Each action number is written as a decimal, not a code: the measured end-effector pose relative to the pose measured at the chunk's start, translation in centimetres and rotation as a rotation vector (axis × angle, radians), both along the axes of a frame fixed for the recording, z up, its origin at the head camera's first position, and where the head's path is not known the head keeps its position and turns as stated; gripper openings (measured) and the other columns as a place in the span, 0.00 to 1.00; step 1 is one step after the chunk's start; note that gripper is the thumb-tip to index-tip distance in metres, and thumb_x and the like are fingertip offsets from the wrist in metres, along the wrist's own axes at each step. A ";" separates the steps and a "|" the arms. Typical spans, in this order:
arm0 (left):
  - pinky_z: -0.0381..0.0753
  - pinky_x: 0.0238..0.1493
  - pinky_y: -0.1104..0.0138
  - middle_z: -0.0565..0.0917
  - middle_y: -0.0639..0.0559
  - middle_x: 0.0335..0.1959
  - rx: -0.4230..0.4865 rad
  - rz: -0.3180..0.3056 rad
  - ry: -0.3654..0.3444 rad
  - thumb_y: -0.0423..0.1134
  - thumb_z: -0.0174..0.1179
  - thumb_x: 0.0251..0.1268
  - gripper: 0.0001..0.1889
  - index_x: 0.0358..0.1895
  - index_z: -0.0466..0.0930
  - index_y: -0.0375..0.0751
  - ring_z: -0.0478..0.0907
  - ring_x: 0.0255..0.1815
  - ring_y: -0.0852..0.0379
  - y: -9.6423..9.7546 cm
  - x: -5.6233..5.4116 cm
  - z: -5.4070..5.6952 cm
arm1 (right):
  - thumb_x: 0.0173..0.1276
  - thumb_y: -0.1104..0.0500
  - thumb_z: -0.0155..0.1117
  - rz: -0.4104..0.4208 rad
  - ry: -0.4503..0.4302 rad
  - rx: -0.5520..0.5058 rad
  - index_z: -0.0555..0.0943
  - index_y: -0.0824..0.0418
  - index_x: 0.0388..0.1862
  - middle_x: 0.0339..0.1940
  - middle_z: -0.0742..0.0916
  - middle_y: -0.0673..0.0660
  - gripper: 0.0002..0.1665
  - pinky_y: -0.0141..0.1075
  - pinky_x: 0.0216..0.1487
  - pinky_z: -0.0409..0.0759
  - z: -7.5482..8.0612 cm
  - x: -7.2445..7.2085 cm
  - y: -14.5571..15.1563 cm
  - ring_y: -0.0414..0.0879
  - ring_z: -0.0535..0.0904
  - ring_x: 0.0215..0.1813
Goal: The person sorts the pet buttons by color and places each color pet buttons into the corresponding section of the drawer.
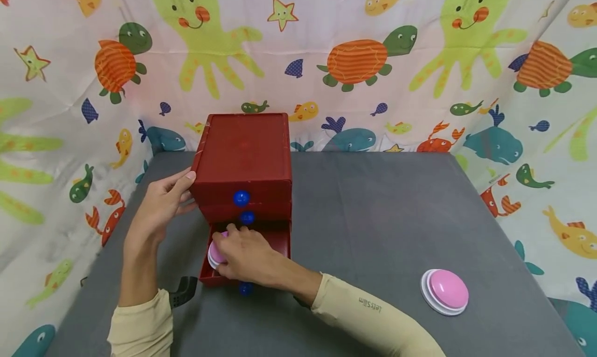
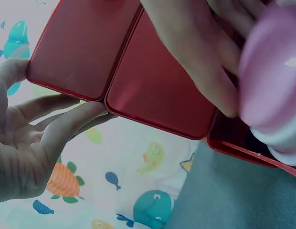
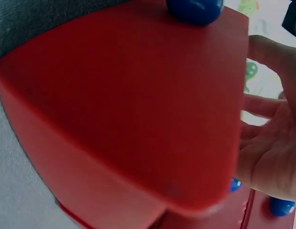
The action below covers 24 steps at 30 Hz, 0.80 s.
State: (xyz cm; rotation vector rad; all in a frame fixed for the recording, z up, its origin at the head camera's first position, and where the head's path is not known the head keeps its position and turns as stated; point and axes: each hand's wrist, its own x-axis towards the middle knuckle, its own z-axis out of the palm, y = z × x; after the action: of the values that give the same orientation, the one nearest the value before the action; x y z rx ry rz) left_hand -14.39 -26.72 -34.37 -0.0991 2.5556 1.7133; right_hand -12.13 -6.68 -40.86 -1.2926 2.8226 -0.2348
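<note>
A red chest of small drawers (image 1: 247,150) with blue ball knobs stands left of centre, its bottom drawer (image 1: 214,281) pulled out. My left hand (image 1: 160,196) rests against the chest's upper left side, thumb at the top front corner and fingers along the side. Over the left part of the drawer, my right hand (image 1: 249,256) grips a pink-domed push button (image 1: 216,254) with a white base. In the left wrist view the button (image 2: 274,71) is close and blurred. The right wrist view shows a red drawer front (image 3: 129,105), without the button.
Another pink-domed push button (image 1: 449,289) with a white base sits on the grey table (image 1: 364,212) to the right. A sea-animal curtain (image 1: 308,77) surrounds the back and sides. A black wrist device (image 1: 184,291) juts out from the left forearm.
</note>
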 end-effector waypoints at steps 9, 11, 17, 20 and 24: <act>0.82 0.57 0.58 0.64 0.37 0.82 -0.019 -0.014 0.009 0.62 0.45 0.82 0.38 0.84 0.55 0.45 0.72 0.74 0.32 0.0 0.3 -0.1 | 0.66 0.40 0.74 -0.024 -0.202 0.021 0.84 0.51 0.58 0.41 0.84 0.50 0.26 0.25 0.30 0.76 -1.1 -0.9 -1.1 0.39 0.75 0.32; 0.81 0.58 0.58 0.64 0.38 0.82 -0.020 -0.011 0.006 0.63 0.45 0.81 0.38 0.84 0.55 0.46 0.72 0.74 0.33 0.0 0.4 -0.2 | 0.67 0.40 0.74 -0.024 -0.204 0.033 0.84 0.50 0.58 0.40 0.84 0.50 0.26 0.26 0.29 0.76 -1.2 -0.9 -1.1 0.39 0.76 0.32; 0.82 0.58 0.57 0.64 0.38 0.82 -0.006 -0.013 0.018 0.63 0.46 0.81 0.38 0.84 0.56 0.46 0.72 0.75 0.34 0.1 0.4 -0.3 | 0.69 0.41 0.73 -0.015 -0.193 0.046 0.83 0.50 0.61 0.44 0.84 0.51 0.26 0.27 0.33 0.80 -1.5 -1.0 -1.1 0.40 0.76 0.35; 0.82 0.57 0.59 0.64 0.39 0.82 -0.001 -0.010 0.020 0.63 0.46 0.81 0.38 0.84 0.56 0.47 0.73 0.74 0.34 0.1 0.3 -0.3 | 0.70 0.41 0.71 -0.004 -0.194 0.052 0.83 0.50 0.62 0.45 0.84 0.50 0.26 0.27 0.37 0.81 -1.5 -1.1 -1.0 0.40 0.76 0.38; 0.83 0.56 0.60 0.65 0.40 0.82 0.003 0.001 0.020 0.64 0.46 0.81 0.38 0.84 0.57 0.47 0.73 0.74 0.34 0.0 0.2 -0.4 | 0.72 0.41 0.69 0.002 -0.196 0.060 0.83 0.49 0.63 0.47 0.84 0.50 0.25 0.29 0.40 0.82 -1.6 -0.9 -1.1 0.41 0.76 0.39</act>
State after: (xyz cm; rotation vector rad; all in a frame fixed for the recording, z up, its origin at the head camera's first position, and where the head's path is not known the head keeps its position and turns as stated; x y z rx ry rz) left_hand -14.16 -26.76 -34.79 -0.0840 2.5672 1.7279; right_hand -12.98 -7.78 -42.47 -1.1892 2.6435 -0.2590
